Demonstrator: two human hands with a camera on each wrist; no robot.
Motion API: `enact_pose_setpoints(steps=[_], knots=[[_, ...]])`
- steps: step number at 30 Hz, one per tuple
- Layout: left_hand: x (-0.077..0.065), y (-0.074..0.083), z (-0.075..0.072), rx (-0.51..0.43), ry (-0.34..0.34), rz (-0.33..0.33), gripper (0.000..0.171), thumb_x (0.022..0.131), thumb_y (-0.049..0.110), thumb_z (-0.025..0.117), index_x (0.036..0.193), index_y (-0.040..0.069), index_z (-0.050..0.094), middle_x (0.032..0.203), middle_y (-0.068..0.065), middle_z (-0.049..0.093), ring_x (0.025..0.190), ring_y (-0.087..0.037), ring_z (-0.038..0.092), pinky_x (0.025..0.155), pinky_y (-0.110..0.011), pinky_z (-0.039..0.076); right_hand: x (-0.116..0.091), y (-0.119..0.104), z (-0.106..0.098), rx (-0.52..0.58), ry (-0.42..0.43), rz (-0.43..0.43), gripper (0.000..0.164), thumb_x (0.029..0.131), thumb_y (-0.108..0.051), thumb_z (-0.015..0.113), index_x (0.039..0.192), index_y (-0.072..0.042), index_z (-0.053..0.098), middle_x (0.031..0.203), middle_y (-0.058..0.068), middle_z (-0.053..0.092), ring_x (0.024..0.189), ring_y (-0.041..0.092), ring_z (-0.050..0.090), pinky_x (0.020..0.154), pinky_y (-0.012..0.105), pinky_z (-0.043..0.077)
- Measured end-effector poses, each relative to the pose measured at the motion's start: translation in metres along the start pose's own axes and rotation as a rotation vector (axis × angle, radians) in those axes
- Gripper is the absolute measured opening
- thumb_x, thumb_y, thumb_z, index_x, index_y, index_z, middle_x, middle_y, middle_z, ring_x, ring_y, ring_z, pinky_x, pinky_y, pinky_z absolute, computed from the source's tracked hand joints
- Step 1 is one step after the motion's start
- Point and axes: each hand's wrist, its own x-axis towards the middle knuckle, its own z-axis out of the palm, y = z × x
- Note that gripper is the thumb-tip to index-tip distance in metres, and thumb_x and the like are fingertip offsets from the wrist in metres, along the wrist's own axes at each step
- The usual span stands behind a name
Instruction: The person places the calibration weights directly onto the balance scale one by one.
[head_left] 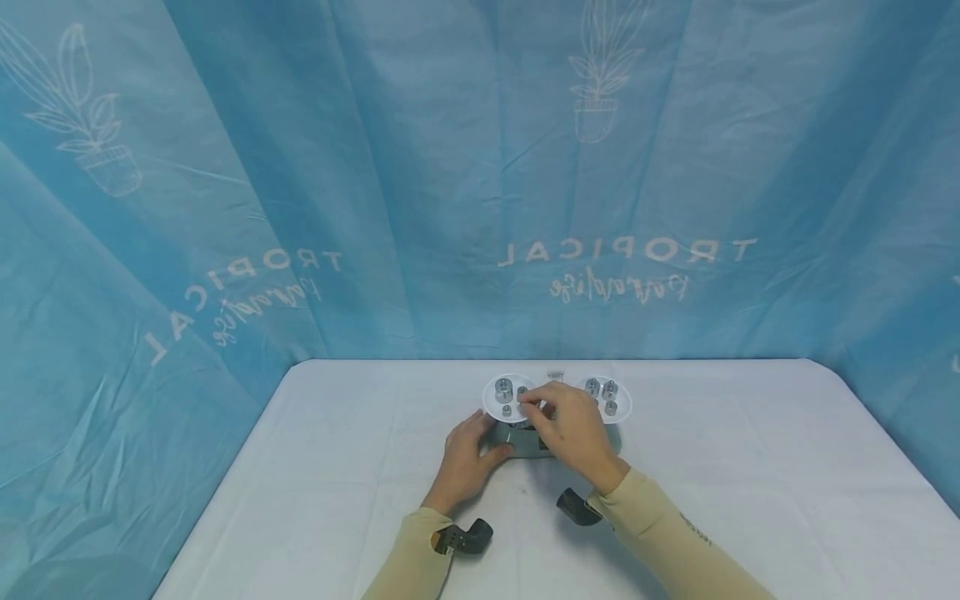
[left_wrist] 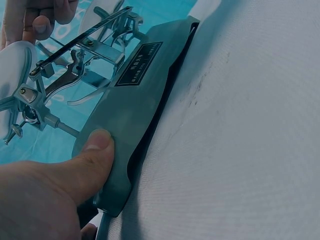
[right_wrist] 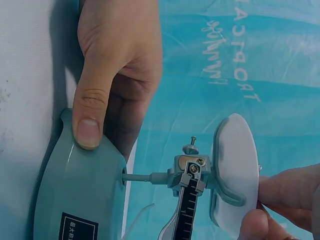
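A grey-green two-pan balance scale stands on the table. My left hand grips the left end of its base, the thumb on the front face and the other fingers behind. Over the left pan, my right hand has thumb and forefinger together at the pan's surface, pinching what looks like a small metal weight, mostly hidden by the fingertips. A large cylindrical weight and a small one stand on this pan. The right pan carries several metal weights.
A white cloth covers the table, with blue printed curtains behind and at the sides. The scale's graduated beam and metal linkage lie between base and pans. Black wrist mounts stick out from both sleeves.
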Motion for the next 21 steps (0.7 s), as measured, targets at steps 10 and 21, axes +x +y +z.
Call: enact_pose_setpoints(steps=[10,21], knots=[[-0.0006,0.0042,-0.0024,-0.014,-0.003,-0.003,0.063,0.094,0.032,0.069,0.147,0.004,0.049,0.15,-0.015,0.05,0.143,-0.037,0.039,0.119,-0.062,0.024,0.0015,-0.0009,-0.0019,-0.003,-0.032,0.027,0.009,0.088,-0.011,0.078,0.096,-0.013,0.081,0.094,0.002,0.076,0.063,0.005,0.056,0.057,0.025,0.048],[-0.0007,0.0041,-0.0018,-0.009,0.004,0.011,0.062,0.094,0.031,0.07,0.146,0.004,0.05,0.15,-0.015,0.05,0.142,-0.038,0.04,0.118,-0.063,0.025,0.0019,-0.001,-0.002,0.003,-0.036,0.039,0.01,0.088,-0.01,0.077,0.097,-0.013,0.081,0.095,0.002,0.076,0.063,0.004,0.054,0.055,0.024,0.047]])
